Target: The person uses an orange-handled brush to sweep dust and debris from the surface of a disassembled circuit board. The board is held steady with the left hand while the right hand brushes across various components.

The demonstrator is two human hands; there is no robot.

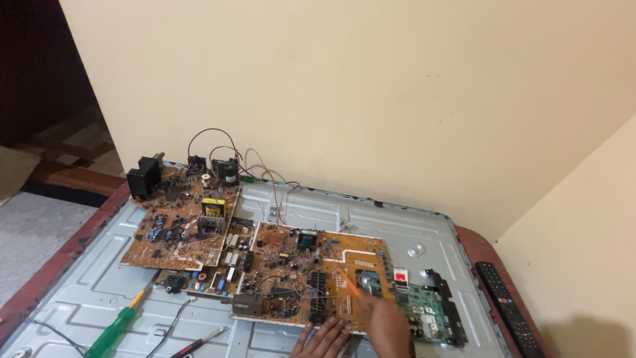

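Inspector: Right hand (387,325) pinches an orange stick-like tool (350,284), tip resting on the middle circuit board (301,275). Left hand (324,339) lies flat, fingers spread, at that board's near edge.

Clerk: And where does the board sit?

Inspector: On a grey metal panel (397,225), near its centre. A second brown board (182,222) overlaps the middle board's far left corner, red wires (265,179) looping beyond it. A small green board (427,311) lies just right of the middle board.

Clerk: Other items?

Inspector: A green-handled screwdriver (119,328) well to the left of the middle board; a black remote (507,305) far to its right, off the panel.
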